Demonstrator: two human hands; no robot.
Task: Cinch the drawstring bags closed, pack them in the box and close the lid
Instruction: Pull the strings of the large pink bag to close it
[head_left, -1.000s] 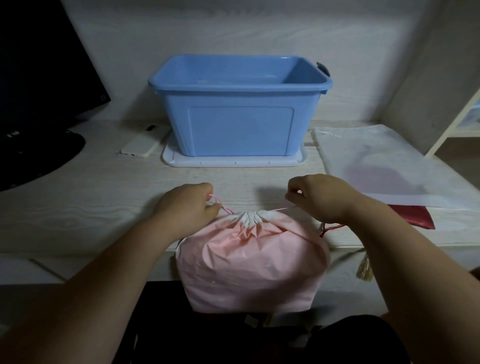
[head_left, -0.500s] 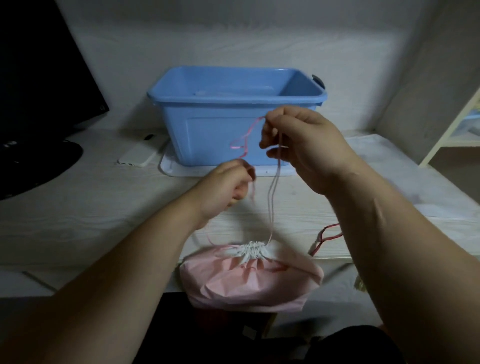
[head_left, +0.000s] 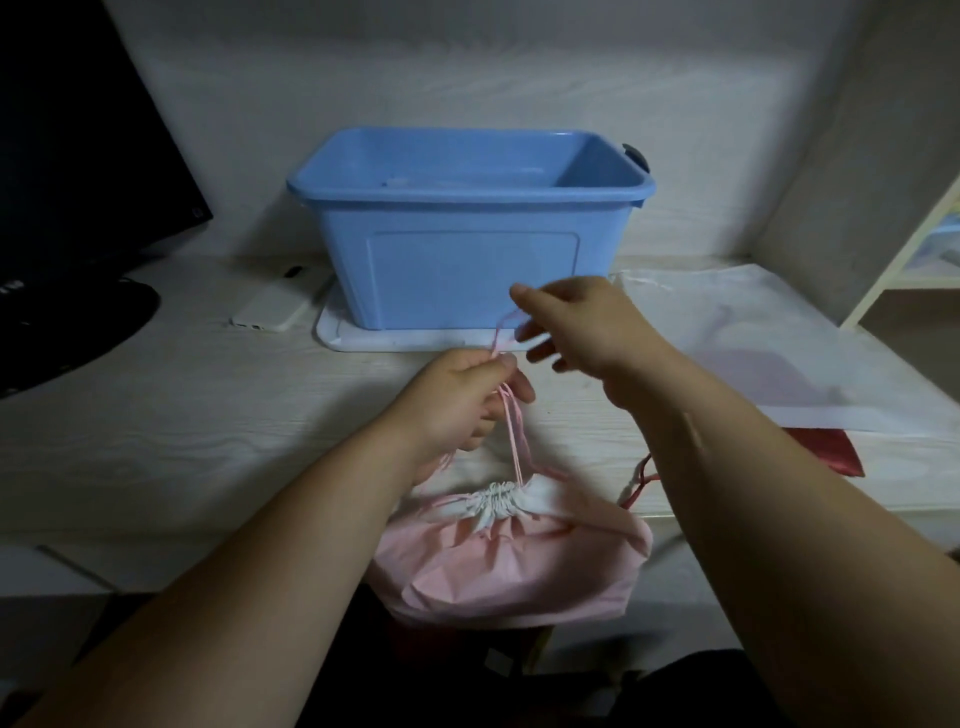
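A pink drawstring bag (head_left: 514, 566) hangs over the desk's front edge, its white neck (head_left: 498, 501) gathered tight. My left hand (head_left: 462, 400) grips the pink cords (head_left: 514, 441) just above the neck. My right hand (head_left: 576, 332) hovers higher and to the right with fingers spread loosely; the cords' loop end reaches its fingertips. The open blue box (head_left: 467, 280) stands behind on its white lid (head_left: 332, 332). A flat white bag (head_left: 779, 343) lies at the right, with a red bag (head_left: 826, 449) partly under it.
A white phone (head_left: 275, 312) lies left of the box. A dark monitor (head_left: 78, 156) and its stand fill the far left. A white shelf frame (head_left: 914, 249) stands at the right. A red cord (head_left: 641, 478) trails over the desk edge near the pink bag.
Both hands pulled the cords outward, then upward, cinching the neck. My right hand has since dropped from its high pinch and loosened, while my left hand took the cords lower down.
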